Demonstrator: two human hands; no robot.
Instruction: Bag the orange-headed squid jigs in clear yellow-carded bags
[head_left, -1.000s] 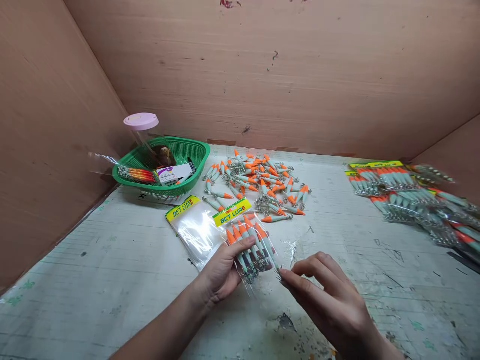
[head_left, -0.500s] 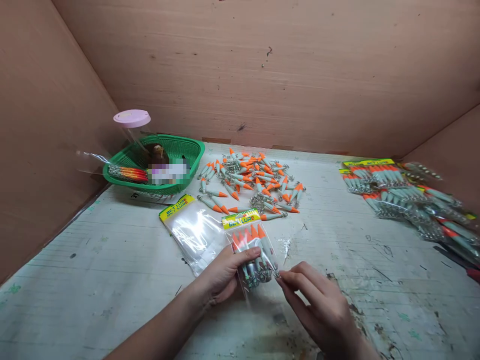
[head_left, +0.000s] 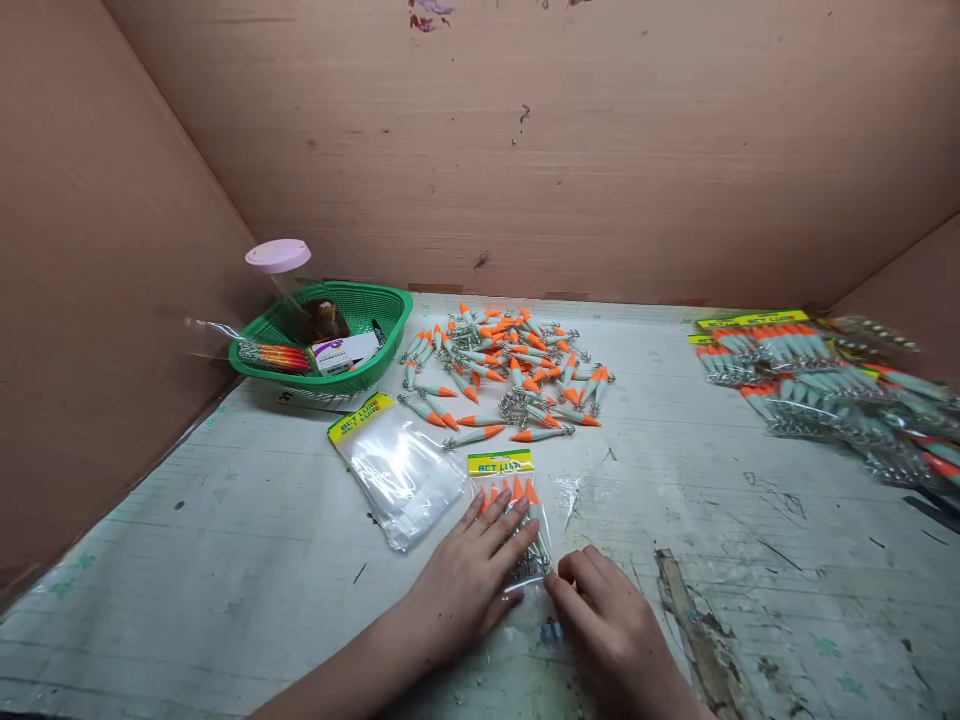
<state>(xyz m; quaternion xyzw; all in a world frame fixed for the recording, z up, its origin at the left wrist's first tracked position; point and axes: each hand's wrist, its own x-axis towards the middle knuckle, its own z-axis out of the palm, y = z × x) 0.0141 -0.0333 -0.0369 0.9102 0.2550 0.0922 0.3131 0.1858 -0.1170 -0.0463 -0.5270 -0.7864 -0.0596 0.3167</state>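
— Where are your hands at this moment?

— My left hand (head_left: pixel 469 580) lies flat on a filled lure bag (head_left: pixel 517 520), fingers spread and stretched, pressing it against the desk (head_left: pixel 225 560). It is not clenched and it does not grip; only the palm and fingers rest on the plastic. My right hand (head_left: pixel 600 615) is just beside, at the lower right corner of the same bag. Its fingers are bent and the tips touch the bag's edge, but I cannot tell if they really pinch it.

— What is inside this bag?

— Several squid jigs with orange tips and pale bodies, pointing to the yellow header card (head_left: pixel 500 463) at the far end. The hooks are at the near end, partly under my fingers.

— And around it?

— Just to the left lies a stack of empty bags (head_left: pixel 401 475) with the same yellow header. Behind, a loose pile of jigs (head_left: pixel 510 370) is spread on the desk, well apart from my hands. At the far left stands a green basket (head_left: pixel 390 310) with small things inside, and a clear jar with a pink lid (head_left: pixel 278 256) leans in it. At the right side many packed bags (head_left: pixel 817 385) lie in a heap.

— What surrounds the desk?

— Brown board walls (head_left: pixel 600 150) on three sides.
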